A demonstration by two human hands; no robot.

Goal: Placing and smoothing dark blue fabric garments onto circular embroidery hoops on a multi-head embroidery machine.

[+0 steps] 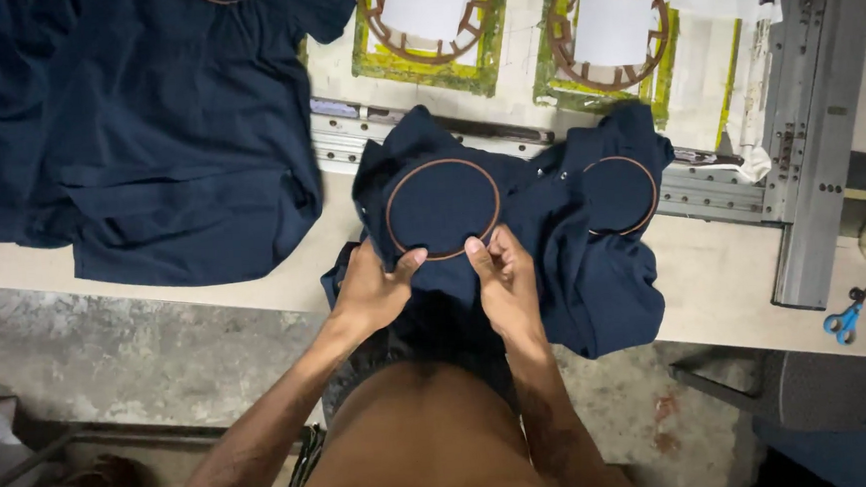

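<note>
A dark navy garment (566, 285) lies over the front edge of the work table, stretched in two round brown hoops. My left hand (376, 287) and my right hand (500, 274) both grip the near rim of the left hoop (442, 209), thumbs pressing on the fabric at its lower edge. The right hoop (618, 194) sits a little further right on the same garment, untouched.
More navy garments (146, 141) are spread at the table's left. Two round templates in yellow-green frames (430, 23) (608, 27) lie at the back. A grey metal rail (807, 130) runs along the right, with blue-handled scissors (846, 316) beside it. Concrete floor below.
</note>
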